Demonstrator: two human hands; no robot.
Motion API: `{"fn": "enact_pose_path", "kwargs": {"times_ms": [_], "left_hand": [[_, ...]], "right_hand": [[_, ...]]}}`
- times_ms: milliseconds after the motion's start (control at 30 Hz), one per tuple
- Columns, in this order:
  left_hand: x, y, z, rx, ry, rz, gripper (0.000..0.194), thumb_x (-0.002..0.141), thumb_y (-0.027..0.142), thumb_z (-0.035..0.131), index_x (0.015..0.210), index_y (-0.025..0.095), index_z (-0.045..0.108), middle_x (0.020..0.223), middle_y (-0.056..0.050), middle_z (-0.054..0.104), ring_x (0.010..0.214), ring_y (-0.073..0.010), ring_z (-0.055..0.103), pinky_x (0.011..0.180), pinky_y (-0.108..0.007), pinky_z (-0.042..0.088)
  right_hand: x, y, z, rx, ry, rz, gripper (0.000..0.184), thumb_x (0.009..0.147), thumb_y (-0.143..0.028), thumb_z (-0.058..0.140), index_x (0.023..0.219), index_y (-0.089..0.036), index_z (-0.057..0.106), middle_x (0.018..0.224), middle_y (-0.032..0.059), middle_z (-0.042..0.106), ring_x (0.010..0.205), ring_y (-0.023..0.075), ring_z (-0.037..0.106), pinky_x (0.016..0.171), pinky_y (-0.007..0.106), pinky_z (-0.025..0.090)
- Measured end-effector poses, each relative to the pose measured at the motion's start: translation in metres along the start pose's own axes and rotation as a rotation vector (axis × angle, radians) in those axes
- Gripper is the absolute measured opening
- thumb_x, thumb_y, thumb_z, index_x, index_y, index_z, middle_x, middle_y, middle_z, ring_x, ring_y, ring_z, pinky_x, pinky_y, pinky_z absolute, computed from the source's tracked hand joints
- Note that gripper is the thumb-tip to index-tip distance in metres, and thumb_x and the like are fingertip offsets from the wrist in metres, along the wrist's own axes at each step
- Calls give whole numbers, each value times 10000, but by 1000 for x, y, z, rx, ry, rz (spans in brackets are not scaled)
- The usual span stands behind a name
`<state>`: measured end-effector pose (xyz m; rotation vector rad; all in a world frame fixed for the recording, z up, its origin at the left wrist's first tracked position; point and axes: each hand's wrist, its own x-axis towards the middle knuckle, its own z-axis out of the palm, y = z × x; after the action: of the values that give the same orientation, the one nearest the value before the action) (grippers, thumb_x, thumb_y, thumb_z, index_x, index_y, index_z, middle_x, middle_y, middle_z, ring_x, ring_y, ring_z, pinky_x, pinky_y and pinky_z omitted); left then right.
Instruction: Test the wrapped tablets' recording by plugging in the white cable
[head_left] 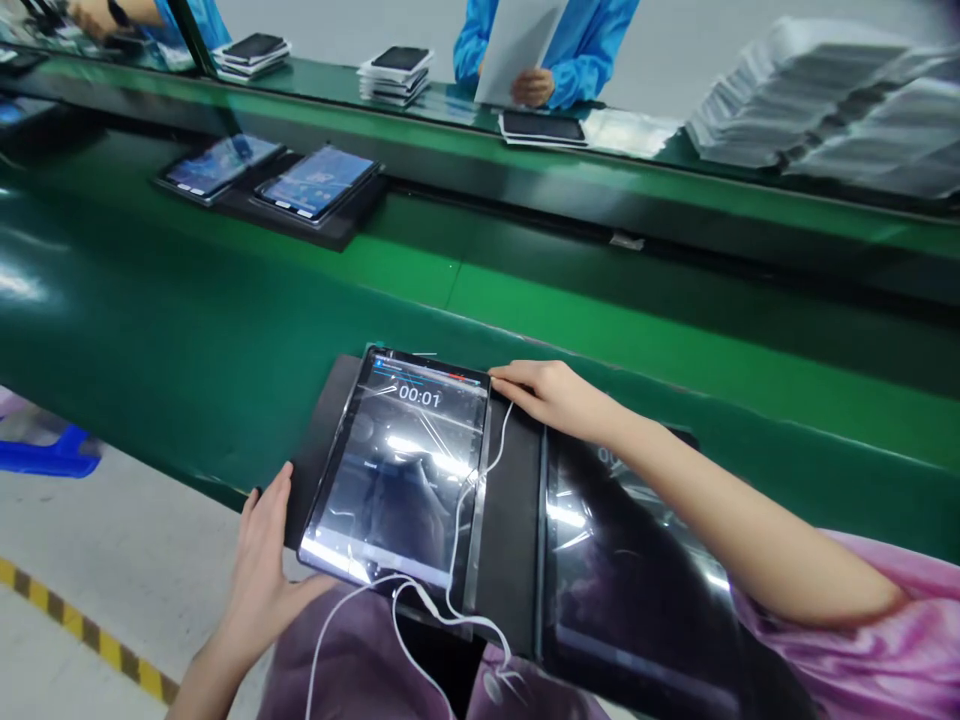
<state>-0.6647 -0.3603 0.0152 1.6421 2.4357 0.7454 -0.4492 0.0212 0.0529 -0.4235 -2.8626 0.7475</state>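
Observation:
In front of me a tablet (405, 470) lies on a black board (319, 440), its screen showing 00:01 and bright reflections. My left hand (259, 565) is at the lower left corner, fingers stretched along the board's left edge, thumb by the tablet's bottom edge. The fingers of my right hand (551, 395) are pinched together at the tablet's upper right corner, where a white earphone cable (456, 530) runs up to them. The cable's plug is hidden by the fingers. Beneath my right forearm lies a second dark tablet (630, 590).
Two lit tablets (319, 182) lie on a black board across the green bench (187, 330). On the raised shelf stand small stacks of devices (397, 72) and tall white stacks (810, 100). A blue-sleeved person (592, 50) holds a white sheet opposite; another person's arm shows top left.

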Motion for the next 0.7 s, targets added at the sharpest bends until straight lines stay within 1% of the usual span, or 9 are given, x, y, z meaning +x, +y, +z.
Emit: {"fn": "enact_pose_path", "kwargs": {"times_ms": [100, 200, 267, 367, 433, 500, 567, 633, 700], "left_hand": [[-1, -2, 3, -2, 23, 15, 973, 929, 580, 625, 1658, 268, 62, 1592, -245, 405, 1414, -456, 480, 1120, -742, 365], [-3, -5, 4, -12, 18, -11, 986, 916, 573, 646, 1657, 279, 65, 1596, -234, 405, 1418, -454, 478, 1131, -738, 357], [-5, -5, 4, -25, 11, -41, 990, 905, 562, 662, 1655, 292, 74, 1610, -216, 394, 1428, -451, 467, 1144, -731, 346], [-6, -4, 3, -44, 1, -89, 966, 904, 528, 663, 1652, 309, 93, 1638, -184, 362, 1461, -446, 423, 1174, -729, 303], [-6, -3, 3, -50, -16, -123, 964, 902, 511, 663, 1651, 322, 86, 1655, -163, 341, 1482, -442, 392, 1191, -729, 272], [-5, -4, 1, -45, -29, -132, 970, 901, 499, 663, 1649, 336, 68, 1662, -152, 331, 1487, -441, 385, 1196, -734, 255], [-4, -5, 0, -34, -34, -128, 977, 898, 493, 664, 1648, 345, 56, 1660, -151, 335, 1481, -442, 394, 1193, -739, 254], [-3, -5, -1, -21, -31, -133, 977, 891, 491, 668, 1646, 345, 64, 1653, -152, 347, 1478, -442, 399, 1191, -742, 256], [-2, -4, -1, -3, -31, -141, 981, 881, 490, 673, 1644, 339, 75, 1651, -153, 352, 1477, -440, 401, 1193, -740, 257]], "right_hand": [[2, 0, -1, 56, -45, 10, 420, 1059, -412, 344, 937, -207, 690, 942, 119, 731, 849, 271, 693, 781, 387, 531], [5, 1, -1, 90, -66, 8, 417, 1047, -429, 341, 923, -209, 673, 932, 101, 725, 855, 260, 684, 806, 376, 518], [7, 3, -1, 104, -79, 12, 432, 1045, -435, 326, 882, -209, 657, 874, 71, 717, 798, 233, 676, 775, 347, 516], [11, 9, -4, 113, -107, 32, 476, 1053, -457, 304, 835, -210, 647, 754, 24, 689, 681, 192, 652, 676, 302, 498], [14, 12, -7, 99, -133, 27, 482, 1055, -465, 316, 841, -212, 666, 738, 13, 694, 652, 181, 648, 643, 288, 482], [14, 10, -11, 60, -152, 4, 422, 1045, -432, 374, 876, -214, 693, 806, 24, 728, 701, 181, 669, 677, 288, 477], [13, 4, -14, -19, -135, -8, 326, 1024, -366, 443, 920, -215, 713, 898, 48, 750, 803, 202, 689, 761, 318, 461], [12, -4, -15, -127, -86, 7, 263, 1003, -303, 491, 912, -207, 719, 915, 78, 748, 851, 238, 683, 835, 378, 425], [9, -10, -15, -226, -19, 40, 281, 1000, -246, 484, 845, -187, 711, 881, 114, 738, 863, 270, 673, 903, 444, 388]]}}
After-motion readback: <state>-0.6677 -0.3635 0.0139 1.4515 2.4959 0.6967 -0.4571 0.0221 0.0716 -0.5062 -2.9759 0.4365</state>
